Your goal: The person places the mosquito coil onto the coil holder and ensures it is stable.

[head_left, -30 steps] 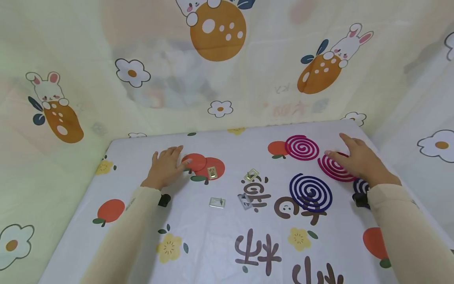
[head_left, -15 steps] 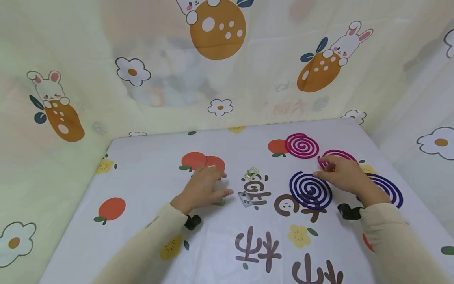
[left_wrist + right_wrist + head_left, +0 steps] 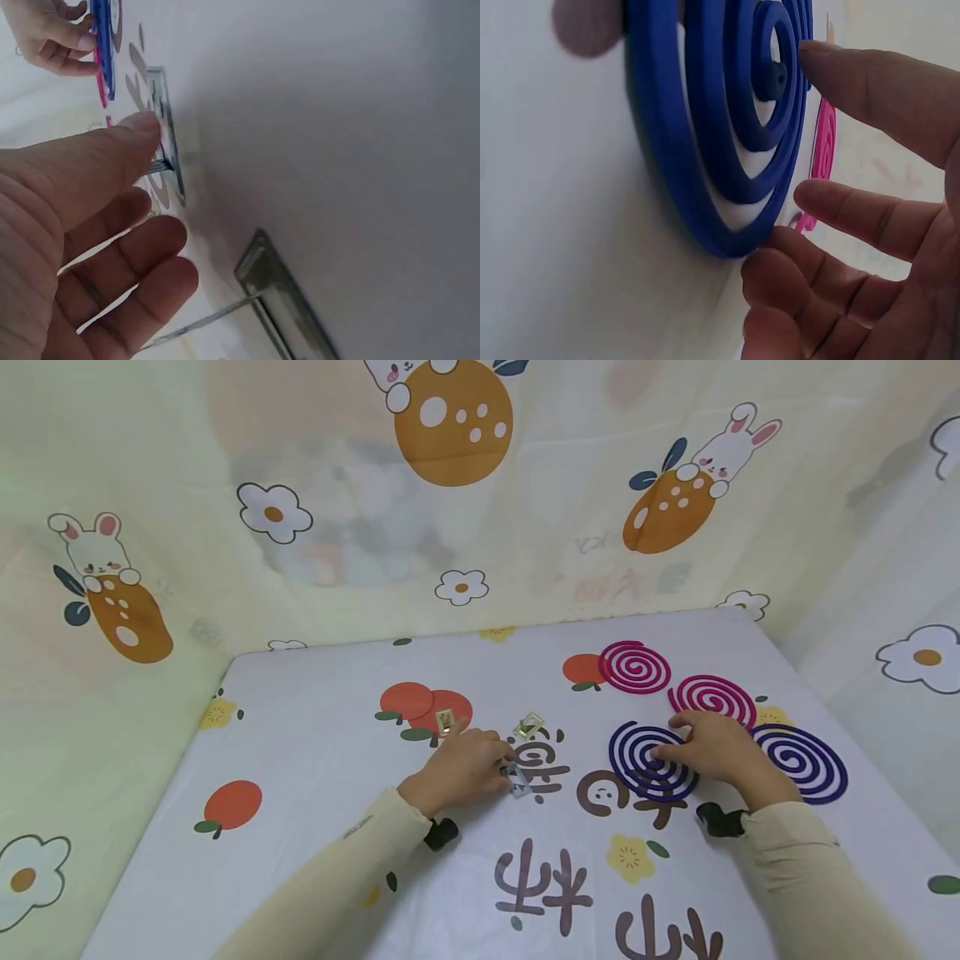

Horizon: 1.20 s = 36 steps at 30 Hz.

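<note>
My left hand (image 3: pixel 461 768) reaches over a small silver mosquito coil stand (image 3: pixel 517 781), thumb and fingers loosely bent. In the left wrist view the thumb overlaps that stand (image 3: pixel 166 127) near its upright prong; contact is unclear. Another metal stand (image 3: pixel 281 307) lies below the fingers there, hidden by the hand in the head view. My right hand (image 3: pixel 723 747) hovers at the right side of a blue mosquito coil (image 3: pixel 626 768), thumb above and fingers spread near its rim. In the right wrist view the coil (image 3: pixel 656 112) shows apart from the thumb; fingertip contact is unclear.
Two gold stands, one on the printed fruit (image 3: pixel 445 722) and another gold stand (image 3: pixel 528 725), lie farther back. Two magenta coils, the back magenta coil (image 3: pixel 603 675) and the right magenta coil (image 3: pixel 738 697), lie behind a second blue coil (image 3: pixel 836 772). A patterned curtain (image 3: pixel 345 610) borders the table.
My left hand has moved right and nearer, from the far left to the silver stand. My right hand has come left and nearer, from the right magenta coil to the blue coil.
</note>
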{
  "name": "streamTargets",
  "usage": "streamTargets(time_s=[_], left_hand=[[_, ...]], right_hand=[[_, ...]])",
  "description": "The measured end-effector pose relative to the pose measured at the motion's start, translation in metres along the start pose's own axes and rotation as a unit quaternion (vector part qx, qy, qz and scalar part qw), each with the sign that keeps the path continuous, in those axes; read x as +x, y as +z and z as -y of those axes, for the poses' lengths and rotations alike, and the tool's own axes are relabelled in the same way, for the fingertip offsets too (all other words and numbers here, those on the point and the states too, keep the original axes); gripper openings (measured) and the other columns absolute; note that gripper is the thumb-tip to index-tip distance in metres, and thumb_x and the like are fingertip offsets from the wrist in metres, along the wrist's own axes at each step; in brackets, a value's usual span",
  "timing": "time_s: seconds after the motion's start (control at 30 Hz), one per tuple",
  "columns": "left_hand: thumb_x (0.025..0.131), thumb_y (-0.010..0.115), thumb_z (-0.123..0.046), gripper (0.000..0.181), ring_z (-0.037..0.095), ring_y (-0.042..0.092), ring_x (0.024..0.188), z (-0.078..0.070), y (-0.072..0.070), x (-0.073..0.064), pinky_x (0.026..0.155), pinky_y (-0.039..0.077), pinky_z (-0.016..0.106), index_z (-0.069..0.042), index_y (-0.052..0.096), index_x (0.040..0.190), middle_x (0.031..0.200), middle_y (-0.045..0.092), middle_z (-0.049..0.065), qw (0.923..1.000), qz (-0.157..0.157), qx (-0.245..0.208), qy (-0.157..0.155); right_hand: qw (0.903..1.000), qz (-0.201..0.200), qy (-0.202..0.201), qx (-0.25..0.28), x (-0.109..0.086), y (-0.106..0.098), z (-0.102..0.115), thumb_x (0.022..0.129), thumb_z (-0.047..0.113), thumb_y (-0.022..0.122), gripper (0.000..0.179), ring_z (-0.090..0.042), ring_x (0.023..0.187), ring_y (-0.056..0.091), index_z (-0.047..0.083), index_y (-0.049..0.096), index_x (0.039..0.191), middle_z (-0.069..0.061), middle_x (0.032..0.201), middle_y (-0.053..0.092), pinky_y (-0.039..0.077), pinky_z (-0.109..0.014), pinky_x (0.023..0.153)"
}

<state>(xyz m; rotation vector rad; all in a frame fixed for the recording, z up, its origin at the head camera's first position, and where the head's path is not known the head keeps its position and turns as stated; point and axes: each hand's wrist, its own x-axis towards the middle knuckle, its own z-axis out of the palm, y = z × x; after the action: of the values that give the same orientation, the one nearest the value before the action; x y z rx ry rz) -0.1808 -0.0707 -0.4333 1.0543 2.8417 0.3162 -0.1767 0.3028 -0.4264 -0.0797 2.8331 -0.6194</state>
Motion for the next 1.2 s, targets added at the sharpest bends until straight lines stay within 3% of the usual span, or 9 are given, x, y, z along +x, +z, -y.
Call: streamTargets(time_s=[0.13,0.3,0.4,0.53,0.6,0.67,0.93,1.2], left_hand=[[0.089,0.082,-0.022,0.030,0.010,0.063,0.093,-0.001,-0.002,0.005,0.119,0.030,0.063,-0.019,0.079,0.119,0.096,0.070,-0.006,0.9994,0.021,-0.026,0.012],[0.092,0.081,-0.018,0.028,0.012,0.064,0.107,-0.002,-0.004,0.007,0.121,0.026,0.063,-0.018,0.079,0.119,0.112,0.074,-0.004,0.9972,0.049,-0.056,0.009],[0.092,0.080,-0.017,0.025,0.012,0.062,0.101,-0.003,-0.006,0.008,0.121,0.029,0.058,-0.018,0.080,0.117,0.109,0.074,-0.004,0.9962,0.056,-0.066,0.007],[0.091,0.080,-0.015,0.020,0.009,0.057,0.084,-0.004,-0.006,0.009,0.099,0.045,0.038,-0.017,0.081,0.111,0.093,0.073,-0.007,0.9958,0.054,-0.073,0.014],[0.091,0.081,-0.015,0.016,0.008,0.056,0.079,-0.004,-0.005,0.009,0.084,0.044,0.030,-0.017,0.081,0.107,0.085,0.071,-0.009,0.9951,0.054,-0.080,0.016],[0.091,0.081,-0.015,0.012,0.007,0.056,0.076,-0.005,-0.005,0.009,0.078,0.044,0.025,-0.016,0.081,0.103,0.080,0.069,-0.010,0.9943,0.054,-0.090,0.019],[0.089,0.082,-0.014,0.006,0.006,0.053,0.070,-0.013,0.000,0.007,0.074,0.041,0.025,-0.017,0.078,0.092,0.070,0.061,-0.011,0.9956,0.037,-0.081,0.030],[0.087,0.086,-0.017,0.011,0.007,0.056,0.070,-0.021,0.004,0.006,0.065,0.045,0.020,-0.014,0.076,0.090,0.076,0.066,-0.009,0.9912,0.030,-0.128,-0.014]], right_hand=[[0.9999,0.001,0.010,0.002,-0.001,0.001,0.003,0.087,0.044,0.081,0.072,-0.037,0.088,0.063,-0.010,0.061,0.130,-0.030,0.106,0.069,0.055,-0.047,0.072],[0.9992,0.007,0.034,0.018,-0.002,0.003,0.009,0.086,0.041,0.083,0.070,-0.041,0.094,0.060,-0.011,0.060,0.128,-0.034,0.115,0.066,0.054,-0.051,0.078],[0.9981,0.012,0.051,0.031,-0.001,0.003,0.012,0.086,0.040,0.083,0.069,-0.042,0.096,0.057,-0.011,0.060,0.126,-0.033,0.117,0.064,0.053,-0.049,0.078],[0.9969,0.015,0.062,0.045,-0.001,0.003,0.013,0.086,0.039,0.083,0.065,-0.039,0.094,0.056,-0.011,0.061,0.121,-0.029,0.112,0.064,0.051,-0.043,0.075],[0.9964,0.016,0.067,0.050,-0.001,0.003,0.014,0.086,0.038,0.083,0.063,-0.037,0.093,0.055,-0.011,0.061,0.119,-0.027,0.108,0.064,0.049,-0.041,0.074],[0.9958,0.018,0.072,0.053,-0.002,0.003,0.015,0.086,0.037,0.084,0.062,-0.037,0.092,0.055,-0.011,0.060,0.118,-0.026,0.106,0.064,0.049,-0.041,0.073],[0.9953,0.016,0.076,0.057,-0.003,0.004,0.020,0.085,0.035,0.085,0.062,-0.038,0.091,0.057,-0.012,0.059,0.117,-0.028,0.104,0.065,0.051,-0.044,0.075],[0.9933,0.014,0.084,0.078,-0.004,0.006,0.020,0.083,0.034,0.086,0.058,-0.035,0.090,0.055,-0.006,0.053,0.110,-0.021,0.097,0.061,0.047,-0.038,0.071]])
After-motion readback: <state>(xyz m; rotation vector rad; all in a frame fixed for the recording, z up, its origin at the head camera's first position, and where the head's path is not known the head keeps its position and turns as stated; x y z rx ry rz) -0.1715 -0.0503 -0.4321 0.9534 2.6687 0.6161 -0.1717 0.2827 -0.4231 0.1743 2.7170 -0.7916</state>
